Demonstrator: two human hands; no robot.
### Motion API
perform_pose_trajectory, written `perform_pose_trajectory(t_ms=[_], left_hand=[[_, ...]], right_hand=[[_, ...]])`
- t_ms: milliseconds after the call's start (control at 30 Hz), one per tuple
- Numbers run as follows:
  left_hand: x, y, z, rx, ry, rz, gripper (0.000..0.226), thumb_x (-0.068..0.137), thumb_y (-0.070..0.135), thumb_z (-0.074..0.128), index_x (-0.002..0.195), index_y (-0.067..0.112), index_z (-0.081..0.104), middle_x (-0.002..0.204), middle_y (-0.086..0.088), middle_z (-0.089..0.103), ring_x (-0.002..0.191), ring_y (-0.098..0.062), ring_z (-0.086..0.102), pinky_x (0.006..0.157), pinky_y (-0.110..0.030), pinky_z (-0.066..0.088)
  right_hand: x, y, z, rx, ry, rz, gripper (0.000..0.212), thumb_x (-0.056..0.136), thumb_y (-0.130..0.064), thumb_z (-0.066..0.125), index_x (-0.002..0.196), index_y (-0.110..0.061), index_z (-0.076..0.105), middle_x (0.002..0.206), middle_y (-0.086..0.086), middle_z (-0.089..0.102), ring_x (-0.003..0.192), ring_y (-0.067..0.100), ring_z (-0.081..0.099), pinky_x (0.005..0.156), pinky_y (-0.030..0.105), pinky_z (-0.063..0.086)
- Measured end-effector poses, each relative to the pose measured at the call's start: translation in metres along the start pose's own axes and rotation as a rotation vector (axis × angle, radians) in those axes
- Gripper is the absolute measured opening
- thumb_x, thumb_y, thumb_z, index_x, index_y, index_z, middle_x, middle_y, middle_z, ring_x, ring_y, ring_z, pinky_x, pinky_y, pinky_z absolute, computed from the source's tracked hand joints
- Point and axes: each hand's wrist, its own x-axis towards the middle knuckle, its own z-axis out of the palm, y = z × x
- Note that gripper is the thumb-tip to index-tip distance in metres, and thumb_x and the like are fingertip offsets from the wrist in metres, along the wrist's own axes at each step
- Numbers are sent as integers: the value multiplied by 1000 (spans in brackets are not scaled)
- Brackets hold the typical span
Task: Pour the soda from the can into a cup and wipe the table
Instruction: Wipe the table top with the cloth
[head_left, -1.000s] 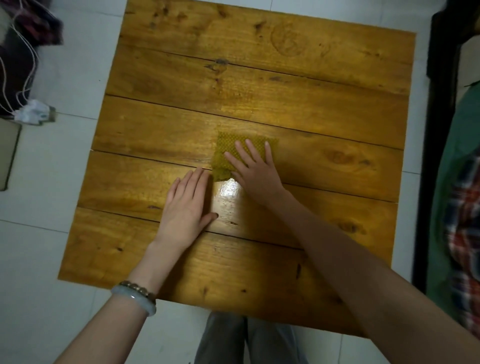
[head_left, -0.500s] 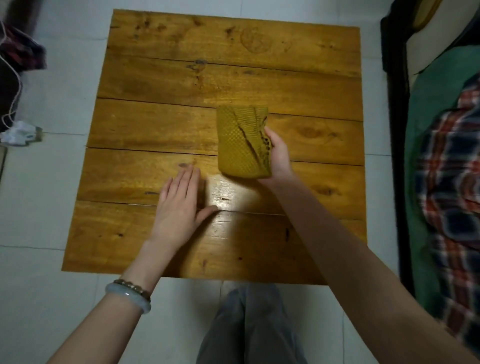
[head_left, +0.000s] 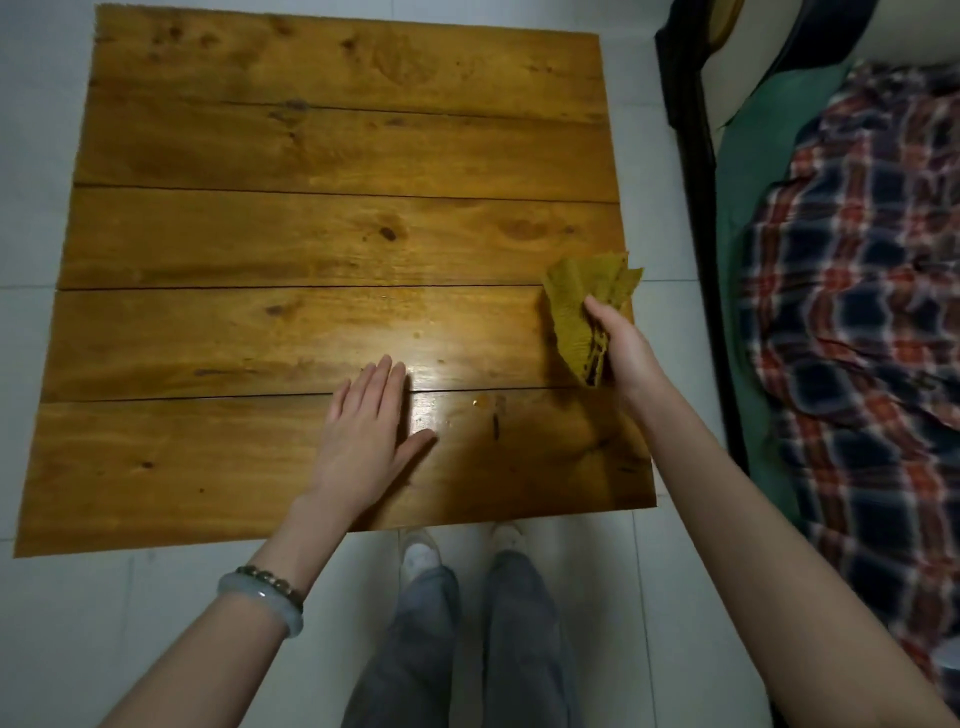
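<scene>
Head view: wooden counter (head_left: 260, 234) fills the upper left and centre of the frame. A narrow strip of tiled floor (head_left: 670, 208) separates its right edge from a bed (head_left: 857, 312). Left hand (head_left: 366, 436) lies flat on the near planks, fingers (head_left: 384, 379) straight and close together. Right hand (head_left: 621, 353) pinches a folded yellow cloth (head_left: 582, 312), raised at the counter's right edge. Half a second earlier the cloth hung over the counter's centre.
</scene>
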Motion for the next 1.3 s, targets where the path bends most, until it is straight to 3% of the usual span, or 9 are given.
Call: perform_pose_trajectory(t_ms=[167,300,500,667,767,867,1100,1200,1300], left_hand=[[-4,4,30,23,-50,-17,85,85,64,41,144,5,29,148,-15,35,136,-30,34,113,-45,22],[-13,4,45,13,-66,-91,85,84,65,31,143,3,31,147,-17,36,133,-32,37,111,-46,23],[-31,8,54,2,-58,-148,88,84,68,24,142,3,31,147,-18,37,133,-33,37,111,-46,24],[-30,24,49,-27,-38,-181,86,83,66,29,142,3,33,147,-18,36,134,-33,36,111,-45,23],[-23,33,42,-40,-18,-177,84,84,64,32,142,4,32,147,-17,35,135,-32,34,111,-45,22],[-15,40,34,-52,1,-172,80,85,61,34,140,3,35,145,-18,39,133,-33,36,111,-43,21],[6,70,18,-170,67,-75,75,85,44,61,142,4,33,146,-16,37,135,-31,33,111,-42,23],[14,83,9,-250,89,-35,73,85,40,62,142,6,33,146,-13,37,136,-28,32,110,-42,25],[25,98,-1,-369,123,1,75,84,37,63,144,9,29,147,-9,36,136,-23,30,111,-32,20]], right_hand=[[4,38,-24,-478,-45,-84,29,97,-31,44,125,-24,50,122,3,57,117,23,50,101,39,40],[18,91,-24,-1387,-187,-441,72,92,-57,35,150,-23,9,158,10,0,145,27,-2,116,54,-1],[29,105,-27,-1614,-97,-625,80,83,-72,19,149,-28,10,157,15,2,145,33,0,111,57,-4],[29,108,-21,-1566,-36,-640,80,83,-69,33,144,-17,33,150,22,28,139,37,26,108,61,12],[31,94,-17,-1216,117,-747,57,86,-47,46,123,-5,57,127,23,54,117,37,51,100,56,36],[44,72,-15,-1054,251,-634,44,90,-33,53,123,-3,55,119,19,53,111,33,48,95,44,36],[61,53,-21,-961,147,-567,17,88,-16,59,102,-7,64,106,8,58,104,21,49,95,37,40],[41,48,-26,-873,54,-701,14,86,-8,60,98,-6,67,97,4,66,90,8,54,79,6,39],[21,42,-36,-815,-57,-769,18,84,-3,62,99,-9,69,99,0,68,92,2,56,81,2,40]])
